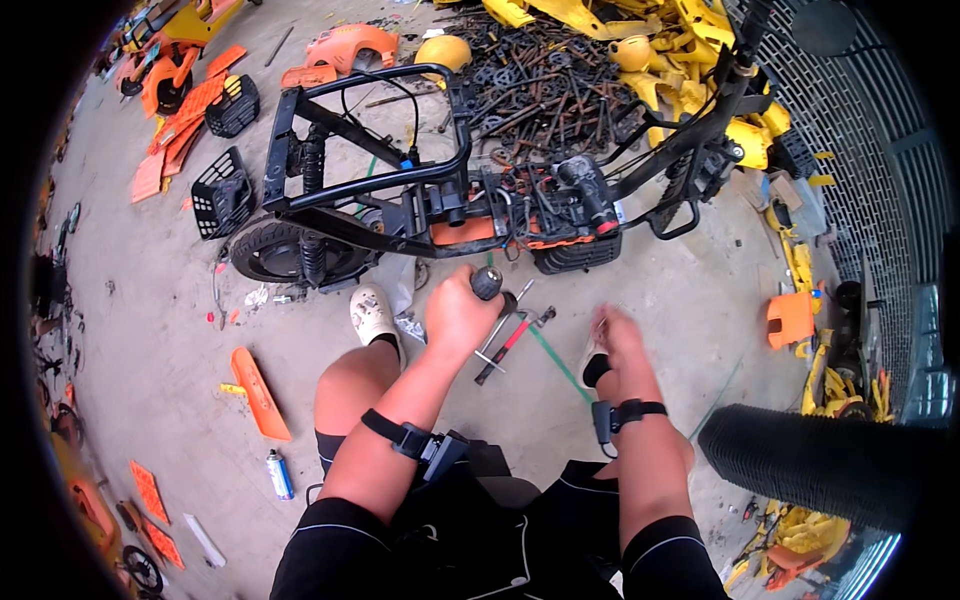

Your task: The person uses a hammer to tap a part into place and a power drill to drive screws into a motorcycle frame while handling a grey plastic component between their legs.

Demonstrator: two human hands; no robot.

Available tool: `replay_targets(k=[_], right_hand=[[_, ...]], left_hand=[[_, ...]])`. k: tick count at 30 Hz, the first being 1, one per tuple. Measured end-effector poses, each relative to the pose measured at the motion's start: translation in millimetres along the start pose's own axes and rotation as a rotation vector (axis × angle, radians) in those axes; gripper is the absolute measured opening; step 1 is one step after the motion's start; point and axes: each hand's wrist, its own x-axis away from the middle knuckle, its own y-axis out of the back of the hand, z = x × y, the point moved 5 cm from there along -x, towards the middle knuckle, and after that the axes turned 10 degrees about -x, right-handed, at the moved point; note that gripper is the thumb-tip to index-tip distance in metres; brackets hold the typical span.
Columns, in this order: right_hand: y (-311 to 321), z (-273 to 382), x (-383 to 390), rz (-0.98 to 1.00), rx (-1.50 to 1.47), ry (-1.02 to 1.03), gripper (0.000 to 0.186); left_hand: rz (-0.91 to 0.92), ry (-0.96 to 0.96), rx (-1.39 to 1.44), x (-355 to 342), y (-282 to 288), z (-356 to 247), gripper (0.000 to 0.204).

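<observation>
"Grey concrete floor (170, 320) is the biggest thing. What's on it?"

"Black tubular-metal scooter frame (455, 195), partly stripped. It's crosswise right in front of the person, prob. so the whole near side is w/in reach."

"Behind it?"

"Heap of dark, rusty-looking metal parts (550, 90), w/ yellow plastic shells (690, 55) beside it. Prob. kept apart by material."

"Next size down?"

"Black-tyred wheel (265, 255) at the frame's L end. Then a long, curved orange plastic panel (262, 393), off to the person's L, prob. put there to keep it out of the way."

"Tools?"

"Red-and-black hammer (518, 334) & silver T-shaped metal bar (490, 361), on the floor btwn the hands, overlapping in view. Prob. there b/c either hand gets to them fast."

"And the hands?"

"L hand (463, 318) is a closed fist, gripping a black drill-like tool w/ a ribbed round nose (487, 283). Nose sticks out past the fist on the frame side; full wrap makes sense, I'd say, b/c the tool looks chunky. No contact w/ the frame visible."

"R hand?"

"R hand (620, 333) is blurred, off to the R of the hammer. Can't tell if it's open, closed or holding anything."
</observation>
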Motion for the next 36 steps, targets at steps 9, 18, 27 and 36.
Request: replay_targets(k=[9, 18, 27, 36], right_hand=[[-29, -335, -1, 0.214, 0.577, -0.504, 0.027], [-105, -386, -85, 0.276, 0.827, -0.080, 0.030], [-169, -355, -92, 0.067, 0.977, -0.093, 0.041], [-190, -371, -101, 0.199, 0.986, 0.318, 0.030]], left_hand=[[-0.185, 0.182, 0.263, 0, 40, 64, 0.028], [-0.098, 0.227, 0.318, 16, 45, 73, 0.019], [-0.146, 0.369, 0.465, 20, 54, 97, 0.020], [-0.170, 0.641, 0.862, 6, 48, 130, 0.021]])
